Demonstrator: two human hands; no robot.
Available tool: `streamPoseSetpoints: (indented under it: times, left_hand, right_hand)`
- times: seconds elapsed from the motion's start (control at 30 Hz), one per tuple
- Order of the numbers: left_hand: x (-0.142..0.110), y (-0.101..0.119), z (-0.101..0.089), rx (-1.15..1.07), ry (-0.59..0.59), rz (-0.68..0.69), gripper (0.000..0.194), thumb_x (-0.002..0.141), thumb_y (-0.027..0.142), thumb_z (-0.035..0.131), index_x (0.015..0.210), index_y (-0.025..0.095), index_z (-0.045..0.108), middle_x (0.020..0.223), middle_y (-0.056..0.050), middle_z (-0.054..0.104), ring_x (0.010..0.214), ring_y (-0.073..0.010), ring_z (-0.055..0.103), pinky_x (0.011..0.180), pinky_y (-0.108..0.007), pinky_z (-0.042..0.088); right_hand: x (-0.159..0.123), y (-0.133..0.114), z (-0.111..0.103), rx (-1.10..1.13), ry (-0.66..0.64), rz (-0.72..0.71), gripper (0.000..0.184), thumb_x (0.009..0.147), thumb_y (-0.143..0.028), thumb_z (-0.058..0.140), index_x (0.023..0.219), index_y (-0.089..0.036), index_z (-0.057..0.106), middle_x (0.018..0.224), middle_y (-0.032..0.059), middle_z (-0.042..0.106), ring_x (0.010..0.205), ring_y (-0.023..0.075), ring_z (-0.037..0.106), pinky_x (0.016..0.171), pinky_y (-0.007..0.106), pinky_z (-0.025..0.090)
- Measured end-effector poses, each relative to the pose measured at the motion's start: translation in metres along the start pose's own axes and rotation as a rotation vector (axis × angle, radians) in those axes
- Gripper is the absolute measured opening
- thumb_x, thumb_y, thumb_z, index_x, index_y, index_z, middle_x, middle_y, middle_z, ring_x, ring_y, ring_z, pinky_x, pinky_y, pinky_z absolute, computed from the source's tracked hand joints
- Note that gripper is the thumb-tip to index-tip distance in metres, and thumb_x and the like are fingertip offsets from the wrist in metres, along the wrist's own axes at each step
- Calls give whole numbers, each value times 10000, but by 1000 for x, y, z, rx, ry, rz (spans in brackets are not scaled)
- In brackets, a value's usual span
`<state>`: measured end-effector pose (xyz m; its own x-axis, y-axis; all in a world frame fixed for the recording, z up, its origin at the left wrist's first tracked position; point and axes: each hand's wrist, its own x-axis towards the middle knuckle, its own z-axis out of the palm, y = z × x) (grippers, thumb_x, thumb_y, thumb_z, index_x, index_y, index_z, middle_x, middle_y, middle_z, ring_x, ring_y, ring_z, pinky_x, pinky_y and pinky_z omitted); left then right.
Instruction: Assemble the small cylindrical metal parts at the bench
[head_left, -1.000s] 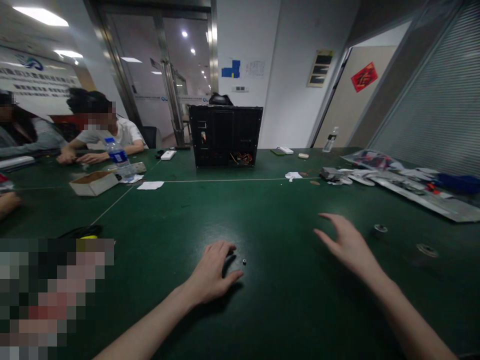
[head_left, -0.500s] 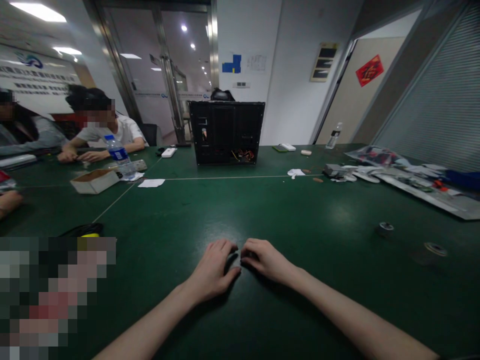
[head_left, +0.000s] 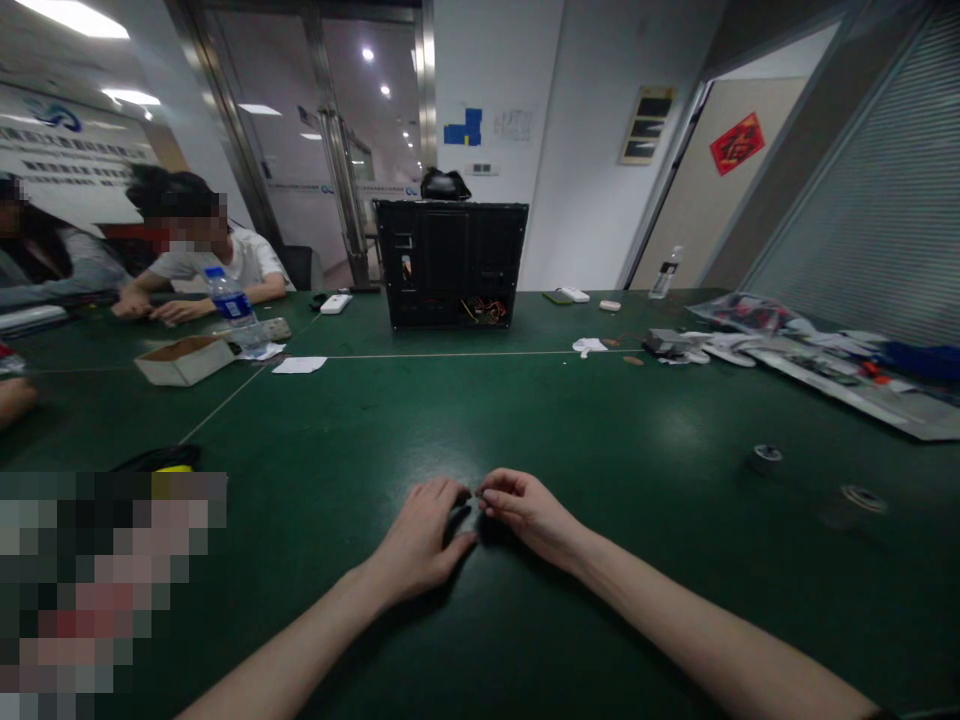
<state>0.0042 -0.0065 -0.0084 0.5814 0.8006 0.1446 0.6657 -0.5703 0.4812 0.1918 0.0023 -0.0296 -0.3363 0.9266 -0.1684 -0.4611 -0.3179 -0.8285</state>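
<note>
Low over the green tabletop (head_left: 420,420), my left hand (head_left: 424,535) has its thumb and fingers apart, with a gap between them and nothing visibly gripped. Close on its right is my right hand (head_left: 529,515), thumb and fingertips pinched together. A tiny dark spot shows at that pinch, too small to name. The fingertips of both hands nearly meet, but whether they touch is unclear.
Two small metal cylinders, a nearer one (head_left: 862,500) and a farther one (head_left: 766,458), stand right. Ahead sits a black panel casing (head_left: 450,265) with wires. An open box (head_left: 184,362) and a water bottle (head_left: 232,305) are left, near a seated person (head_left: 251,260).
My right thumb has come up against the fingertips, closing the pinch, and the hand has risen slightly. My left hand keeps nearly the same pose. The view has shifted slightly.
</note>
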Motion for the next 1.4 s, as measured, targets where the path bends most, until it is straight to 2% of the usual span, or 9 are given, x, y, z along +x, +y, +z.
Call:
streamPoseSetpoints:
  times: [0.23,0.4,0.53,0.97,1.2,1.4]
  left_hand:
    - [0,0,-1,-7,0,-13,269,809,287,591,1054,198,524,1066,-73,565,987,-242,511,884,-388,400]
    - [0,0,-1,-5,9,2,256,815,277,586,1049,190,530,1054,-79,569,988,-240,517,889,-384,398]
    - [0,0,-1,-7,20,16,266,813,270,588,1061,191,531,1057,-80,578,991,-242,524,890,-381,397]
    - [0,2,-1,-1,14,28,243,853,312,543,1064,192,529,1047,-81,575,968,-243,523,870,-380,397]
    - [0,2,1,25,7,29,242,831,293,566,1048,191,534,1041,-79,570,959,-241,521,859,-373,399]
    - [0,8,1,44,10,16,261,829,297,555,1061,180,532,1032,-88,574,964,-247,521,856,-381,412]
  right_hand:
    - [-1,0,1,-4,-46,-27,303,527,-141,844,754,-140,643,727,-22,608,642,76,563,621,199,416]
    - [-1,1,0,-9,-65,-16,295,622,-241,817,851,-131,668,779,9,625,660,77,562,647,215,429]
    - [0,1,-1,-18,-101,-6,305,701,-340,763,872,-109,662,697,8,601,600,71,540,604,211,421]
    - [1,1,0,11,-71,10,417,671,-397,779,863,-149,504,812,51,663,638,103,612,595,204,449]
    - [-2,0,0,-40,-95,1,388,689,-413,760,817,-147,508,737,25,643,583,74,560,567,183,418]
    - [-3,2,-1,-46,-120,-52,323,687,-372,765,792,-148,558,646,-27,564,554,62,507,553,184,415]
